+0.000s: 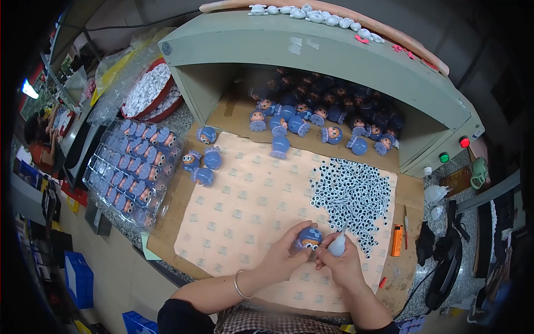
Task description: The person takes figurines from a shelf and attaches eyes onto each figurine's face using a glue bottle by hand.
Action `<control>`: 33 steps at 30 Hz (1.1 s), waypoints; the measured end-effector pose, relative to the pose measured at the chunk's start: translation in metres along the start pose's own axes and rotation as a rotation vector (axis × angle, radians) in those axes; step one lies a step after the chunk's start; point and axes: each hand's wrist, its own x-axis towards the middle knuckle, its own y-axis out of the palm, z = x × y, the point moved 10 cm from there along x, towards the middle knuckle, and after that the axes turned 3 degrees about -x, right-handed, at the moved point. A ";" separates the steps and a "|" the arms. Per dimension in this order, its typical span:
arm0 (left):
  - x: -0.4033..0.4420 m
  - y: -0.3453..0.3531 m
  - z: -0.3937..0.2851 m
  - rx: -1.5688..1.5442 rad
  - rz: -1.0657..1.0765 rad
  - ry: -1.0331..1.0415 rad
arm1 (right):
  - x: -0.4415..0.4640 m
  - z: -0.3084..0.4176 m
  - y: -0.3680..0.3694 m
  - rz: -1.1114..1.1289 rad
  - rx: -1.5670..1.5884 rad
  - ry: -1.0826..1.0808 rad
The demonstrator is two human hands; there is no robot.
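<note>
Near the front of the work surface, my left hand is closed around a small blue-haired doll head, with white eye pieces showing on its face. My right hand grips a small pale squeeze bottle, its thin nozzle pointing up and away from me. Its fingertips are close beside the doll head; whether they touch it I cannot tell. Just beyond the right hand spreads a pile of small black-and-white eye pieces on the peach patterned sheet.
Many blue doll heads fill a pale green cabinet at the back. A clear tray of similar heads stands left, below red baskets of white parts. At right lie an orange lighter and a black strap.
</note>
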 end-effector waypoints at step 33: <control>-0.001 -0.006 0.009 -0.098 0.017 -0.081 | 0.005 0.017 -0.005 0.068 -0.066 -0.157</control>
